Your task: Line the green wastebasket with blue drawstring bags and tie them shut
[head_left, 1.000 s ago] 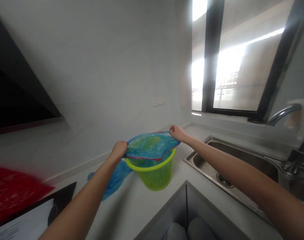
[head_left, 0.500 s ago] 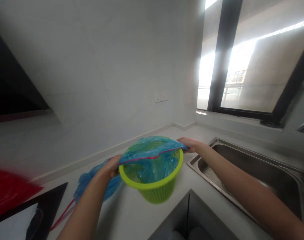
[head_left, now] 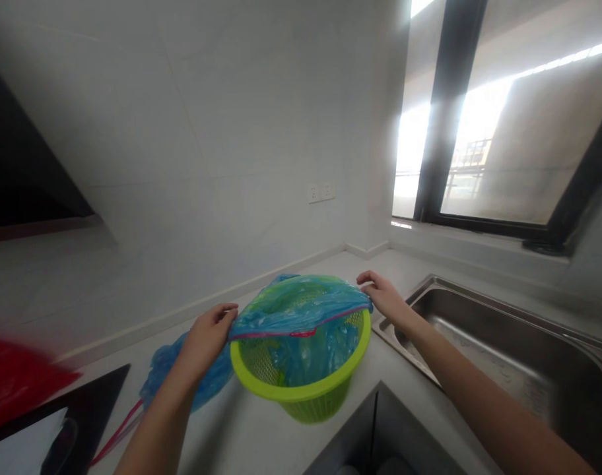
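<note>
A lime-green plastic basket stands on the counter. A translucent blue plastic bag with a pink drawstring edge drapes over the back of its rim, and part of it hangs down inside. At the left end of the bag's edge, my left hand has thumb and finger bent close together against the film. My right hand is at the opposite end, fingers loosely apart and touching or nearly touching the bag. Behind my left forearm lies another crumpled blue bag with a pink string.
A steel sink is set into the counter on the right, below a dark-framed window. At the lower left are a black panel and a red, blurred object. A grey, divided container is at the bottom edge.
The bag's edge now sits lower over the basket's rim. My right fingers have loosened from its corner, and my left hand has shifted slightly left. The basket appears slightly lower and larger.
</note>
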Available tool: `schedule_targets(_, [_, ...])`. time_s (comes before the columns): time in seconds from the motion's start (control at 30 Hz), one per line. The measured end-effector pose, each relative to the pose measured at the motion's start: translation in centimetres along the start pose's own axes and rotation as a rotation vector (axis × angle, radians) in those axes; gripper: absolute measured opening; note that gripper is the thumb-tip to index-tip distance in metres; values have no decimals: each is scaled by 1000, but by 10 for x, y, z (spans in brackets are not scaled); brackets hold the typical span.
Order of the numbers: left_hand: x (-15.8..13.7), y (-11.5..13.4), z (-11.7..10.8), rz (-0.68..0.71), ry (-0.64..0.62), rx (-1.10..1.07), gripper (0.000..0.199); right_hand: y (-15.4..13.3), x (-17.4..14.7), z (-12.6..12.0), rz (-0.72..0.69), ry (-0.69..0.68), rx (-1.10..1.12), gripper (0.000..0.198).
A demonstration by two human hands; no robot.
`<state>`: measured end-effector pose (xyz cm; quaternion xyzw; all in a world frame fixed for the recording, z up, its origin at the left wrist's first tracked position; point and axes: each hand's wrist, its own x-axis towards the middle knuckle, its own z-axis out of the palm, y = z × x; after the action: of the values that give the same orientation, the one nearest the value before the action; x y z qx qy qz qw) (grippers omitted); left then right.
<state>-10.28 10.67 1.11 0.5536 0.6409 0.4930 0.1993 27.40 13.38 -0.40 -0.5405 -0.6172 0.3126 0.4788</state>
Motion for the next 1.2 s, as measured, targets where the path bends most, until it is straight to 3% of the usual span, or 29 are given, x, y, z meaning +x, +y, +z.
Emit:
schedule_targets(0.03, [-8, 1, -5, 74, -6, 25, 34, -6, -10, -5, -121, 43, -10, 24])
schedule_targets(0.1, [-29, 1, -14, 255, -85, 56, 39, -19, -32, -13, -401, -20, -41, 23])
schedule_targets(0.2, [-61, -2, -28, 484, -244, 134, 41, -37, -62, -18, -543, -140, -172, 27])
schedule_targets(0.27, [-77, -3, -37, 564, -272, 171, 42, -42, -73, -16, -529, -139, -232, 22])
schedule_targets(0.4, [-92, -3, -44, 672, -208, 211, 36, -40, -77, -10, -459, -92, -193, 11])
schedule_targets(0.6, [-114, -2, -27, 740, 17, 212, 9, -32, -77, -24, -424, -317, 62, 11])
schedule_targets(0.7, [-133, 0, -11, 715, 224, 196, 4, -36, -81, -34, -464, -437, 0, 8])
schedule_targets(0.8, [-152, 3, 7, 697, 481, 227, 8, -42, -85, -42, -521, -512, -108, 9])
schedule_targets(0.9, [-165, 4, 23, 703, 658, 237, 16, -46, -87, -48, -542, -605, -175, 11])
schedule_targets(1.0, [-169, 2, 38, 708, 663, 243, 20, -44, -85, -51, -561, -692, -161, 12])
schedule_targets(1.2, [-169, -9, 56, 699, 509, 191, 17, -34, -77, -48, -545, -697, -61, 17])
